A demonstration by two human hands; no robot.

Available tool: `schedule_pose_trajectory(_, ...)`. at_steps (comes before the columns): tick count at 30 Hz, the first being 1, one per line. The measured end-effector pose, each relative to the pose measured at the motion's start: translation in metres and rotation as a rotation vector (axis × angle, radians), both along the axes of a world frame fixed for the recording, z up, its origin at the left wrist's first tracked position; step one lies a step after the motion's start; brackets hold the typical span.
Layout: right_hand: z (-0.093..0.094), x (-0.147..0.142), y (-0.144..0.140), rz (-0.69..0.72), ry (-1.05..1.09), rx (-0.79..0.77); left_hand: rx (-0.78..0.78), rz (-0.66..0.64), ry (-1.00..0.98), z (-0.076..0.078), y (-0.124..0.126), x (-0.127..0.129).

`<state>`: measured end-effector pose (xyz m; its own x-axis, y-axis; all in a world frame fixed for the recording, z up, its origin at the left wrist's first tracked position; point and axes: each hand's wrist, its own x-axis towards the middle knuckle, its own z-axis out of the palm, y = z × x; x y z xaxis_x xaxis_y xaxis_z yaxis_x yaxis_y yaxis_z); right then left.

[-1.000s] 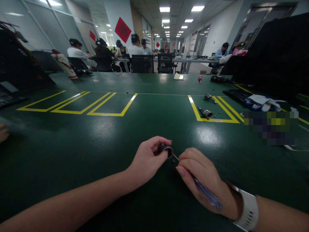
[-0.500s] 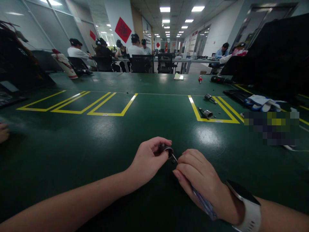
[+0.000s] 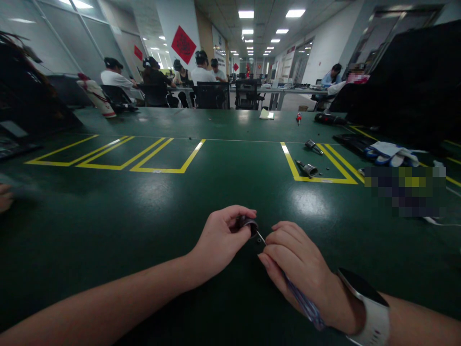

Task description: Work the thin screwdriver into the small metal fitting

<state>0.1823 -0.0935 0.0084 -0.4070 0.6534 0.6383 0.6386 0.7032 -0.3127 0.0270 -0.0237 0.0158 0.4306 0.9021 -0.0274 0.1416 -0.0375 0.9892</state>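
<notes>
A co-worker's hand (image 3: pixel 5 197) pokes in at the far left edge, resting on the dark green table (image 3: pixel 108 216). Yellow tape rectangles (image 3: pixel 118 154) mark the table's left half, farther out. Near centre, the person's left hand (image 3: pixel 219 240) pinches a small dark round metal part (image 3: pixel 247 222) between thumb and fingers, fingers curled on it, the part sitting low, at or just above the table surface. Just right, the right hand (image 3: pixel 291 262) is clenched around a thin blue-handled screwdriver (image 3: pixel 304 305), its metal tip reaching up-left to touch the round part. A tiny dark bit (image 3: pixel 258 239) lies on the table just below the tip, too small to identify. A white-strapped smartwatch (image 3: pixel 367 307) sits on the right wrist. Farther right, inside a yellow tape corner, lies a silver metal cylindrical piece (image 3: pixel 308 168), with a second similar one (image 3: pixel 312 144) beyond. A red-handled screwdriver (image 3: pixel 298 117) lies far back. White-and-blue work gloves (image 3: pixel 389 151) rest at far right. People sit at desks in the background.
</notes>
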Motion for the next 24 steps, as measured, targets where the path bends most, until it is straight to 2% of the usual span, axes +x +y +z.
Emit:
schedule_pose_trajectory(2, 0.003, 0.002, -0.001, 0.034, 0.113, -0.037, -0.006, -0.004, 0.001, 0.000, 0.001, -0.001)
schedule_pose_trajectory(4, 0.003, 0.006, 0.001, 0.025, 0.299, -0.141, -0.017, 0.008, 0.008, 0.000, 0.003, -0.002)
schedule_pose_trajectory(7, -0.004, 0.012, 0.008, -0.097, 0.598, -0.419, -0.030, 0.034, 0.024, 0.003, 0.005, -0.005)
schedule_pose_trajectory(9, -0.011, 0.015, 0.015, -0.124, 0.736, -0.632, -0.056, 0.037, 0.034, 0.005, 0.006, -0.006)
schedule_pose_trajectory(12, -0.017, 0.017, 0.021, -0.139, 0.850, -0.777, -0.106, 0.038, 0.003, 0.007, 0.006, -0.007)
schedule_pose_trajectory(19, -0.015, 0.016, 0.021, -0.181, 0.785, -0.776, -0.164, 0.060, -0.081, 0.007, 0.006, -0.005)
schedule_pose_trajectory(24, -0.009, 0.015, 0.020, -0.212, 0.557, -0.676, -0.163, 0.055, -0.086, 0.008, 0.006, -0.005)
